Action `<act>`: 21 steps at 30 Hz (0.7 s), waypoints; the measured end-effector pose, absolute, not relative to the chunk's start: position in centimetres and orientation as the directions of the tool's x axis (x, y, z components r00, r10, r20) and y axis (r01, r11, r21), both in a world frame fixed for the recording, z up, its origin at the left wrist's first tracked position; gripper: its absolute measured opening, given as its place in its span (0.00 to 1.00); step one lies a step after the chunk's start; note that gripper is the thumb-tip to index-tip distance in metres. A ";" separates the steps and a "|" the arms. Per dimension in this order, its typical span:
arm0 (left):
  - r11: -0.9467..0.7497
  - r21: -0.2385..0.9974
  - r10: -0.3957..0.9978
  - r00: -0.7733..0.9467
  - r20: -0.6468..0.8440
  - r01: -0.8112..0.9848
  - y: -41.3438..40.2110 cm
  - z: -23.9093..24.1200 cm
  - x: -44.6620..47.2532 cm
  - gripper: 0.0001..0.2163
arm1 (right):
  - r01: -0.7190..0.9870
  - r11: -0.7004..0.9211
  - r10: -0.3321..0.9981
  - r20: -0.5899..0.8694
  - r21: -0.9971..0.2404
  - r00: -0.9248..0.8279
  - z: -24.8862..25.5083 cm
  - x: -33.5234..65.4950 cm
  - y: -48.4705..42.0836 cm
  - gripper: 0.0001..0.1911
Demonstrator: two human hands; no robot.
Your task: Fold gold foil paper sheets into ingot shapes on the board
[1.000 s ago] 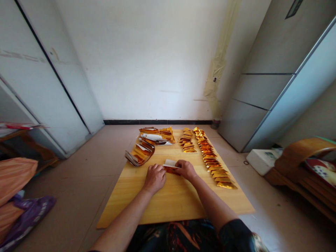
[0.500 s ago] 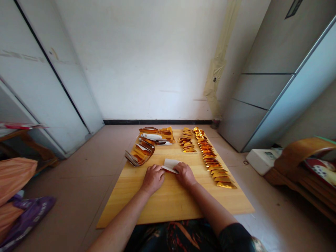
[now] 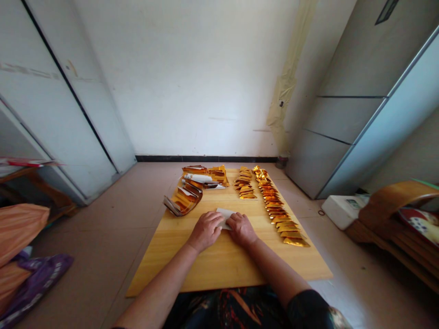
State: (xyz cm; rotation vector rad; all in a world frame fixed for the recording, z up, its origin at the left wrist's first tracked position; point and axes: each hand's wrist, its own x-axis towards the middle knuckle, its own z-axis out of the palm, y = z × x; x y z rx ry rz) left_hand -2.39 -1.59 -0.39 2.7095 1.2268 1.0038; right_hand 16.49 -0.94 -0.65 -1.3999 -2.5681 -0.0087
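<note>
A small sheet of foil paper (image 3: 225, 213), pale side up, lies on the wooden board between my hands, partly covered by them. My left hand (image 3: 206, 229) reaches over its left part, with bent fingers pressed together on the paper. On the other side, my right hand (image 3: 241, 228) grips the right edge with curled fingers; the thumb is mostly hidden. To the right runs a long row of folded gold foil pieces (image 3: 276, 208), with a shorter row (image 3: 244, 183) beside it. Stacks of unfolded gold foil sheets (image 3: 185, 198) lie at the back left.
The wooden board (image 3: 164, 269) sits low above a tiled floor, close to my lap. A grey refrigerator (image 3: 343, 114) and a wooden chair (image 3: 387, 214) with a white box (image 3: 343, 210) are at right. Orange and purple bags (image 3: 37, 278) lie at left.
My left hand has moved right and slightly up, over the paper. The paper's near edge, which showed a reddish underside, now looks folded over or flattened. The right hand has barely shifted.
</note>
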 end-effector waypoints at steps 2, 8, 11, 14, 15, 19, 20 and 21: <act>-0.685 0.234 0.698 0.529 0.483 0.690 -1.7 -0.7 -1.9 0.11 | 0.829 0.552 0.826 0.191 -0.090 -0.530 -0.6 16.4 -1.0 0.09; -0.609 0.230 0.781 0.524 0.340 0.759 -2.3 -1.3 -1.9 0.12 | 0.813 0.572 0.812 0.215 -0.113 -0.542 -0.1 16.8 -1.9 0.14; -0.588 0.228 0.800 0.517 0.306 0.776 -2.6 -1.1 -1.9 0.12 | 0.786 0.601 0.792 0.242 -0.144 -0.561 -0.2 17.8 -2.2 0.19; -0.570 0.225 0.814 0.507 0.284 0.790 -3.0 -0.8 -1.8 0.12 | 0.786 0.586 0.805 0.251 -0.197 -0.537 -0.5 19.1 -1.8 0.17; -0.566 0.221 0.817 0.505 0.279 0.794 -3.1 -0.7 -1.7 0.12 | 0.802 0.553 0.828 0.255 -0.224 -0.500 -0.6 19.4 -1.5 0.16; -0.562 0.201 0.819 0.506 0.270 0.803 -3.5 -0.4 -1.4 0.12 | 0.840 0.412 0.902 0.286 -0.353 -0.322 -0.8 20.0 0.4 0.12; -0.561 0.198 0.820 0.505 0.271 0.804 -3.5 -0.4 -1.3 0.12 | 0.842 0.382 0.917 0.269 -0.381 -0.294 -0.7 19.8 1.0 0.15; -0.560 0.197 0.820 0.504 0.271 0.805 -3.6 -0.4 -1.3 0.11 | 0.842 0.358 0.929 0.244 -0.403 -0.279 -0.6 19.6 1.4 0.18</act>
